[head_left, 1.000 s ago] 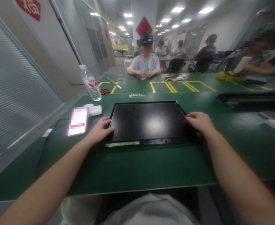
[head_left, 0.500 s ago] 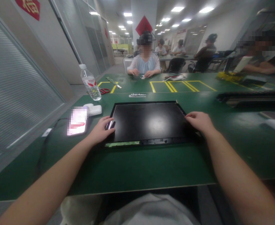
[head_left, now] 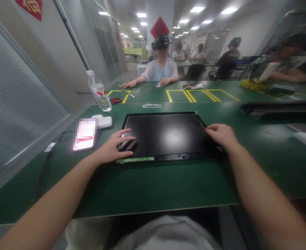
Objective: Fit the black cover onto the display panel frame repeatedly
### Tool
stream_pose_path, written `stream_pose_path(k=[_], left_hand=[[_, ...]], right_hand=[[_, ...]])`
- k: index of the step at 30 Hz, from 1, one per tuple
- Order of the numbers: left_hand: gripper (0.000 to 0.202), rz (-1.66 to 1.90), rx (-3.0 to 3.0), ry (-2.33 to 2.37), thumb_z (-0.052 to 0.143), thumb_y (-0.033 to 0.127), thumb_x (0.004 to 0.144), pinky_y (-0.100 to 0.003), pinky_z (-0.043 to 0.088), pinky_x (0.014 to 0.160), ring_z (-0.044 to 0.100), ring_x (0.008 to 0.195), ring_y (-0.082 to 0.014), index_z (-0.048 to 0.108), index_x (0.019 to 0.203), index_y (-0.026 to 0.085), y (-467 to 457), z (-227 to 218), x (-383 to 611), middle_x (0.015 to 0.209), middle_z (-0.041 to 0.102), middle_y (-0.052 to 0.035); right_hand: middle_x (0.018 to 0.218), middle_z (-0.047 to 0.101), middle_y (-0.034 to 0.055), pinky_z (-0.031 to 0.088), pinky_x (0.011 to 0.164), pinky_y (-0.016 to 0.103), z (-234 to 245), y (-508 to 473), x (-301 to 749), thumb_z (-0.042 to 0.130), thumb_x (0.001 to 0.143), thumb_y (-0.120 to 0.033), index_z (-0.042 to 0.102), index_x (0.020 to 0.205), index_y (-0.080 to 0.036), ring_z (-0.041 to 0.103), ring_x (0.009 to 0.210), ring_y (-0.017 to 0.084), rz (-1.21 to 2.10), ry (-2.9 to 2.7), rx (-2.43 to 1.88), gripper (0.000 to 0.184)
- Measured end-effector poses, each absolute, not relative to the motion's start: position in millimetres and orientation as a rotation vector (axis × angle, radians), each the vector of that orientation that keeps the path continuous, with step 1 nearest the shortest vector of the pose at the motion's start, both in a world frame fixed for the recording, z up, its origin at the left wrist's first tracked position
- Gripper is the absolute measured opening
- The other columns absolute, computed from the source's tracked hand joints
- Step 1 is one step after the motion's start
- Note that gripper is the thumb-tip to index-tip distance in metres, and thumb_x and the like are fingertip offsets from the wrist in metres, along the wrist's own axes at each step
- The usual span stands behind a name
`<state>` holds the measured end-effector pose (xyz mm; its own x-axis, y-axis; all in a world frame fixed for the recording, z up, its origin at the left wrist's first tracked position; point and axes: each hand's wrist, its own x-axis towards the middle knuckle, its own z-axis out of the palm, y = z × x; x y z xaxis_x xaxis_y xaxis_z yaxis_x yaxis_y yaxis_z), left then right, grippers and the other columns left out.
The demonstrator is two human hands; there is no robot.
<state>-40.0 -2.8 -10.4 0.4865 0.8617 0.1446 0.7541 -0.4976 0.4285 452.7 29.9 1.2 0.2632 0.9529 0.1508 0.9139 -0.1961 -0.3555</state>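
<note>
A black flat display panel (head_left: pixel 163 132) with a dark frame lies on the green table in front of me, its surface reflecting a bright spot. A green strip (head_left: pixel 135 160) runs along the left part of its near edge. My left hand (head_left: pixel 116 146) is open at the panel's left edge, with fingers spread over the screen; whether the fingertips touch it I cannot tell. At the right edge, my right hand (head_left: pixel 222 134) pinches the frame between thumb and fingers.
Left of the panel are a lit phone (head_left: pixel 85 133), a white case (head_left: pixel 104 122), a water bottle (head_left: pixel 99 92) and red-handled scissors (head_left: pixel 115 100). White scraps (head_left: pixel 152 105) lie beyond the panel. A person (head_left: pixel 162 67) sits opposite; a long dark part (head_left: pixel 280 110) lies at right.
My left hand has let go of the left edge and spread its fingers further over the screen. My right hand stays in place. The person opposite has stretched one arm sideways to a strip.
</note>
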Motion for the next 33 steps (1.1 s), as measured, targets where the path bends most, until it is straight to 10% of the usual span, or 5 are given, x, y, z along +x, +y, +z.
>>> stream_pose_path(k=[33], left_hand=[[0.06,0.478,2.487,1.177,0.08,0.059,0.086,-0.062,0.04,0.125,0.047,0.154,-0.043,0.077,0.136,0.027,1.5,-4.3,-49.4,0.172,0.043,-0.0164]], right_hand=[[0.094,0.082,0.0094,0.055,0.08,0.036,3.3,29.2,450.5,0.063,0.084,-0.031,0.087,0.098,-0.023,0.074,0.094,0.03,0.168,-1.696,-2.176,0.029]])
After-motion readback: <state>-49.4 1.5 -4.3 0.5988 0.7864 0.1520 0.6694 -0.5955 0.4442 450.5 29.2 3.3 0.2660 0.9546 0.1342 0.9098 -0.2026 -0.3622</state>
